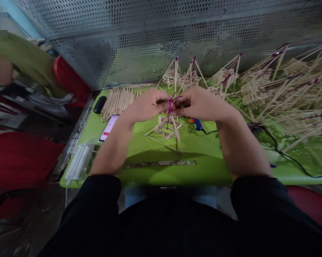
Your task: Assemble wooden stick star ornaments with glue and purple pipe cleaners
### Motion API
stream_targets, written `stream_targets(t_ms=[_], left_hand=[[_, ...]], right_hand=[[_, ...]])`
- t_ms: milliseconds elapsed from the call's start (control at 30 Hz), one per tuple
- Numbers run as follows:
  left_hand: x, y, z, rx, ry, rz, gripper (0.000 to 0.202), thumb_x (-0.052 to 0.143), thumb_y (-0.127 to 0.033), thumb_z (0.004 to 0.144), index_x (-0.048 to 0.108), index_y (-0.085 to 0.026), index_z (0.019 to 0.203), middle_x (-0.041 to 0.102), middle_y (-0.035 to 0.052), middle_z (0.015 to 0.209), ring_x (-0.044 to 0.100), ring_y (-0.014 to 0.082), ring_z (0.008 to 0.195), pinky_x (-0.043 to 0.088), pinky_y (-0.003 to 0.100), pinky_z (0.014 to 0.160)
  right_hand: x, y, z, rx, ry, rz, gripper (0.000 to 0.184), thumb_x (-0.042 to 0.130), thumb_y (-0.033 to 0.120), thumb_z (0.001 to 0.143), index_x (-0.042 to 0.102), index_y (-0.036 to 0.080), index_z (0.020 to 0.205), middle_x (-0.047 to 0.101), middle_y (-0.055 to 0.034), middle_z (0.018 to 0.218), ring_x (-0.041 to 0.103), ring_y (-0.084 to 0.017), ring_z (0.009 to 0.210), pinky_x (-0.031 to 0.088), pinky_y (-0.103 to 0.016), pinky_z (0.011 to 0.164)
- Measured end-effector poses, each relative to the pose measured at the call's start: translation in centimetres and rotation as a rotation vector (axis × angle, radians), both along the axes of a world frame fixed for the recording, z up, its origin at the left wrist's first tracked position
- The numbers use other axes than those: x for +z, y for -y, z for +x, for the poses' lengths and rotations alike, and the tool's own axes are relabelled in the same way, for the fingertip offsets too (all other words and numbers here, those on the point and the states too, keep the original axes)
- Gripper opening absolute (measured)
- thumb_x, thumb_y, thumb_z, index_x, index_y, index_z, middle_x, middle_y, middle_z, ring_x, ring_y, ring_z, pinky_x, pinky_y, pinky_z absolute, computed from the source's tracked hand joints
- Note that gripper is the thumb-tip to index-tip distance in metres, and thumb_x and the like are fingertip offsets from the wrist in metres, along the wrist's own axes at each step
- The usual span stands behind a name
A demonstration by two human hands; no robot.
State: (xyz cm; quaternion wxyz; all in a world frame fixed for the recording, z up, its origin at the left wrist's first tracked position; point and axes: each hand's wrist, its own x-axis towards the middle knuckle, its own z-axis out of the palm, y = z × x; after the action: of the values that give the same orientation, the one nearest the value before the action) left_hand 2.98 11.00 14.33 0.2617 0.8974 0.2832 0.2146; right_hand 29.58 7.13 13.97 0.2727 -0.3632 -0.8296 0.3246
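Both hands meet over the middle of the green table, their fingertips close together. My left hand pinches a purple string, and my right hand is closed on the same string from the other side. Loose ends of the string stick up above the fingers. Below, the string runs down to a small frame of thin wooden sticks, built in a star-like shape with long legs spread on the table. My fingers partly hide where the string crosses.
A pile of loose sticks, a phone and a white power strip lie at left. Several finished-looking stick frames crowd the right. A blue glue gun with a black cord lies behind my right wrist. Perforated metal walls the back.
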Motion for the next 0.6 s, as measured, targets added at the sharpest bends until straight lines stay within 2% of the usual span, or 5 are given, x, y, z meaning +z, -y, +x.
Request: stream_targets(t_ms=[167,300,467,600], left_hand=[[0.3,0.4,0.1,0.024,0.016,0.03,0.052,0.074,-0.066,0.114,0.07,-0.026,0.081,0.064,0.0027,0.072,0.062,0.0235,0.075,0.049,0.041,0.078],[0.7,0.8,0.2,0.021,0.037,0.002,0.054,0.074,-0.071,0.114,0.074,-0.026,0.085,0.071,0.0035,0.076,0.065,0.0239,0.078,0.049,0.042,0.078],[1.2,1.3,0.1,0.029,0.104,-0.02,0.051,0.078,-0.064,0.113,0.071,-0.024,0.083,0.072,0.003,0.078,0.063,0.0216,0.077,0.045,0.042,0.076],[1.4,1.6,0.1,0.069,0.105,-0.055,0.042,0.079,-0.055,0.115,0.071,-0.023,0.089,0.073,0.001,0.08,0.063,0.0176,0.077,0.048,0.04,0.077]], right_hand=[[-0.5,-0.3,-0.8,-0.012,-0.012,0.004,0.043,0.098,0.047,0.099,0.075,0.022,0.073,0.05,0.0054,0.065,0.038,-0.013,0.065,0.033,-0.038,0.066],[-0.5,-0.2,-0.8,0.002,-0.021,0.021,0.047,0.096,0.051,0.101,0.074,0.022,0.073,0.048,0.0047,0.065,0.038,-0.013,0.066,0.032,-0.037,0.065],[-0.3,-0.2,-0.5,-0.027,-0.067,0.003,0.048,0.098,0.048,0.101,0.071,0.022,0.071,0.049,0.004,0.065,0.038,-0.013,0.068,0.031,-0.037,0.067],[-0.2,-0.1,-0.6,-0.086,-0.101,-0.012,0.05,0.099,0.057,0.1,0.077,0.022,0.073,0.052,0.003,0.065,0.039,-0.013,0.067,0.03,-0.038,0.066]])
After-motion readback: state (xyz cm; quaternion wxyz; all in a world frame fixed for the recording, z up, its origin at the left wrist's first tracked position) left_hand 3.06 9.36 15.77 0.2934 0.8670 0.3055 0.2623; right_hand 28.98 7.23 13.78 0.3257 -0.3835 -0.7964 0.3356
